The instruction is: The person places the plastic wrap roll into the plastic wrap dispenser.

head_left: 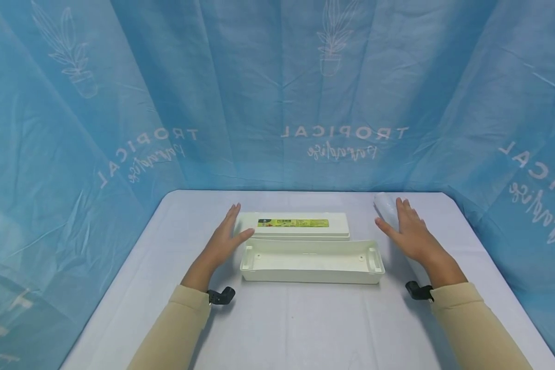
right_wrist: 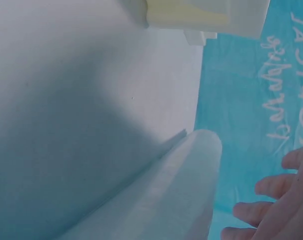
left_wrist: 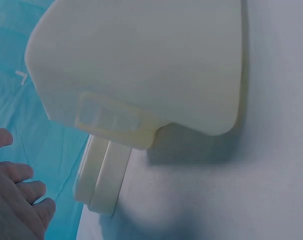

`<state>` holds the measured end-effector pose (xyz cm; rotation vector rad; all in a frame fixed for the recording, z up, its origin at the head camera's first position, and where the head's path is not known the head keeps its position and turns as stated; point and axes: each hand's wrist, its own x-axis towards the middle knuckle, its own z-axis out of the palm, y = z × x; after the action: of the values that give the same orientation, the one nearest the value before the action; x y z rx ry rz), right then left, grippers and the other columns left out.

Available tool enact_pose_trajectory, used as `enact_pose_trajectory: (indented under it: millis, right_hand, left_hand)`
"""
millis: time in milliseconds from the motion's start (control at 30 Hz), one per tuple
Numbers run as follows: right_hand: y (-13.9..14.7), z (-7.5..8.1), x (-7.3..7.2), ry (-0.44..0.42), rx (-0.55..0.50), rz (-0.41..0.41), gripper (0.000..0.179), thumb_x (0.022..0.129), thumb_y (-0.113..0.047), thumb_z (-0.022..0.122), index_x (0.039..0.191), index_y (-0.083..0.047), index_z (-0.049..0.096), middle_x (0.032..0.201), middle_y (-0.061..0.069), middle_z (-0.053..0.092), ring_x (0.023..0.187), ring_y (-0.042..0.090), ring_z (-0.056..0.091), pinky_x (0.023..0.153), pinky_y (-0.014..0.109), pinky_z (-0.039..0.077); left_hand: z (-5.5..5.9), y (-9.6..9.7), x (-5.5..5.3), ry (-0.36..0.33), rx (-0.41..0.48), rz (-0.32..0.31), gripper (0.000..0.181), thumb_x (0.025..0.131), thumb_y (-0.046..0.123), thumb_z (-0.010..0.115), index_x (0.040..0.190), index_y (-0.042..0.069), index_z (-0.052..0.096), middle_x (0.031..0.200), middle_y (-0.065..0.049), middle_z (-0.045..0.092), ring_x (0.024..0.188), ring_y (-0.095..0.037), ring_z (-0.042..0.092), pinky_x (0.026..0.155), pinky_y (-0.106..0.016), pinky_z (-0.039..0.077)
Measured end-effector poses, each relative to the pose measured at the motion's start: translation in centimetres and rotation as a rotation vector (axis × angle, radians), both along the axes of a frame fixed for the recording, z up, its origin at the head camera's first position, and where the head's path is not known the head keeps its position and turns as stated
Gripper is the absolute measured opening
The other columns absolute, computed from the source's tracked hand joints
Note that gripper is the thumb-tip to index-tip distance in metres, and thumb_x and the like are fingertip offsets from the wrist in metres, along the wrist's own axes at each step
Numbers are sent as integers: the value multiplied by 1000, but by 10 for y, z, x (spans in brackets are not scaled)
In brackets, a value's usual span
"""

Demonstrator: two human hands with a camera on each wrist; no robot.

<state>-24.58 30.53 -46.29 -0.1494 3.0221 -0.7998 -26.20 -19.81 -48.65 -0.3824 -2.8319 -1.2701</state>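
Observation:
A long cream plastic box (head_left: pixel 310 276) lies with its hollow side up on the white table, and its inside looks bare. Right behind it is a matching lid (head_left: pixel 300 233) with a yellow-green label. My left hand (head_left: pixel 222 241) hovers at the left ends of both, fingers straight and thumb spread, holding nothing. On the right, my right hand (head_left: pixel 412 235) is held with straight, spread fingers above a pale, translucent roll (head_left: pixel 385 205), which the hand and forearm partly hide. In the right wrist view the roll (right_wrist: pixel 176 195) lies apart from the fingers.
A white cloth covers the table (head_left: pixel 300 324). Blue curtains (head_left: pixel 259 103) with mirrored lettering hang behind it and along both sides. A black wrist camera (head_left: pixel 222 296) sits on the left wrist, and another camera (head_left: pixel 418 291) on the right.

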Motion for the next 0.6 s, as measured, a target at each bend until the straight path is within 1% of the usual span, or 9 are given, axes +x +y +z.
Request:
enact_pose_trajectory:
  millis: [233,533,600]
  right_hand:
    - [4,-4,5,-11,5,-26,107,104,-71,40,164,5,-7,167,35,-7,151,59,0,116,76,3]
    - [9,-4,10,-36,5,-49,107,104,-72,37,164,4,-8,167,36,-9,150,61,0,113,79,5]
    - [10,-3,11,-41,1,-47,106,105,-71,38,164,4,-9,167,35,-8,150,60,0,113,79,6]
  left_hand:
    - [-3,2,8,-8,50,-21,100,97,70,60,171,23,12,175,0,5,159,-30,6,120,-68,12]
    - [-8,2,17,6,78,-47,98,99,62,63,171,16,13,175,-8,8,159,-32,7,121,-65,12]
    - [-9,2,20,9,87,-56,97,100,59,64,171,16,13,175,-8,8,159,-31,7,122,-64,11]
